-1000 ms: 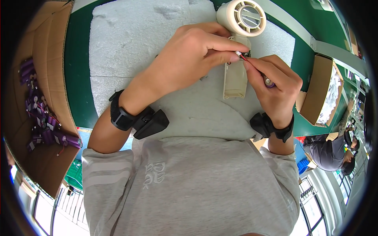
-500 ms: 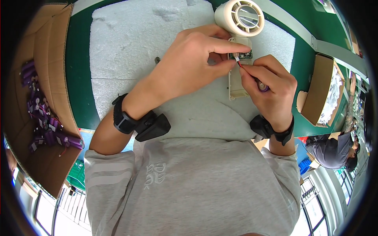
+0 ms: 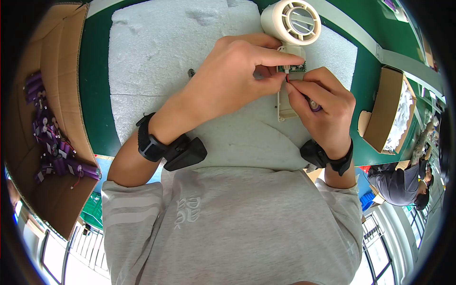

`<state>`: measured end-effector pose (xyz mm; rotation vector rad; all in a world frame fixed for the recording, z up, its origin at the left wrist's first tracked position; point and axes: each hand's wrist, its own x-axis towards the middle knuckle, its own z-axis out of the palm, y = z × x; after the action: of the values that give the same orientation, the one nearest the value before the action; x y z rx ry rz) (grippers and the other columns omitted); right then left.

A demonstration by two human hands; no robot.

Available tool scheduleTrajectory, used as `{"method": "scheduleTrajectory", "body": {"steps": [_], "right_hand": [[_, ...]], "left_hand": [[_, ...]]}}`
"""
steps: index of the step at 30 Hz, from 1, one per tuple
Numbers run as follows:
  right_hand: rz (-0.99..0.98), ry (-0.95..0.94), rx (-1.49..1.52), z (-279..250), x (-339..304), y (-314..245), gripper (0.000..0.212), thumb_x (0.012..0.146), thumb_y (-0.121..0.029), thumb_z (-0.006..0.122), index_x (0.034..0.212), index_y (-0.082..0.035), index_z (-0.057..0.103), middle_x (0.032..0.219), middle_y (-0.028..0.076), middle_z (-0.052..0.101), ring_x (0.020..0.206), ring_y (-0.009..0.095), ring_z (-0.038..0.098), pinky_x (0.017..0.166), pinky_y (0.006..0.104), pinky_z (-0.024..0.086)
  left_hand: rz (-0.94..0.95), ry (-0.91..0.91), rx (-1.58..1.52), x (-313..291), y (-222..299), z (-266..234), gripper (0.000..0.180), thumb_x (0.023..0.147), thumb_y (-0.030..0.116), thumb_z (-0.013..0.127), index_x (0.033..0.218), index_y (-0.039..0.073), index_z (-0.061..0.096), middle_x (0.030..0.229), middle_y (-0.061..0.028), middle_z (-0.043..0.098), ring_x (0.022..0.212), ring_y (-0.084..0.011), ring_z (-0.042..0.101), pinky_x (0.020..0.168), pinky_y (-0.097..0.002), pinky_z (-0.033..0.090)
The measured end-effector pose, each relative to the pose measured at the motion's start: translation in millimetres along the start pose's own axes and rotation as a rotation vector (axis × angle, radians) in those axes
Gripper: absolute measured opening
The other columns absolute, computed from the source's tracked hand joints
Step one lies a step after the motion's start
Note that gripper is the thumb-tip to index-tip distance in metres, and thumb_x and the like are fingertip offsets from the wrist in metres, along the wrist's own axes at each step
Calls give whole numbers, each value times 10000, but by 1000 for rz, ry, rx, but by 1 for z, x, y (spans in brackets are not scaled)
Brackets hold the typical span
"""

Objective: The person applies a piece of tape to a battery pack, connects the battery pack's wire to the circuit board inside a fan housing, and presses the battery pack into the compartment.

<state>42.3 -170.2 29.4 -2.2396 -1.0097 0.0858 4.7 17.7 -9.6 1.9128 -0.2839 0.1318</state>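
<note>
White foam pad (image 3: pixel 156 61) on green bench (image 3: pixel 92 95) — both hands (image 3: pixel 237 80) pinched on fan handle (image 3: pixel 287 102).

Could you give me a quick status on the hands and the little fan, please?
Left hand pinching at the circuit board in the open handle. Right hand gripping a purple cell, fingertips at the red wire. Cream fan lying on white foam.

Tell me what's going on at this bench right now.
A person is working on a small cream handheld fan lying on a white foam sheet. The left hand pinches at the open handle, where a small circuit board shows, while the right hand holds a red wire there, with a purple cell in its palm. A cardboard box of purple cells sits to the left.
</note>
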Motion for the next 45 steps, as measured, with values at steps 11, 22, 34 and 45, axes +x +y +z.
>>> {"method": "scheduleTrajectory", "body": {"steps": [11,22,34,45], "right_hand": [[212,172,84,1,7,-6,225,704,-30,751,917,-48,678,836,48,623,546,134,595,467,244,467],[105,40,31,-1,7,3,349,683,-3,757,1019,-24,664,1052,117,662,719,146,652,593,248,532],[217,-22,60,-11,1,3,343,724,15,705,1054,-16,617,1017,108,662,679,136,640,571,234,501],[594,-451,958,-34,0,13,393,841,-53,574,1201,-45,416,946,100,583,741,194,646,655,277,516]], "left_hand": [[107,99,110,1,1,7,353,679,-39,683,999,107,717,889,-87,668,699,-212,658,608,-281,535],[132,127,100,1,2,7,309,655,-23,672,938,95,709,813,-83,661,646,-227,648,564,-300,531],[70,103,-25,0,9,15,349,628,-33,638,939,108,710,823,-87,640,702,-269,632,586,-325,516],[7,206,-95,4,3,0,292,647,-20,678,914,96,702,897,-95,623,782,-269,624,664,-340,512]]}}
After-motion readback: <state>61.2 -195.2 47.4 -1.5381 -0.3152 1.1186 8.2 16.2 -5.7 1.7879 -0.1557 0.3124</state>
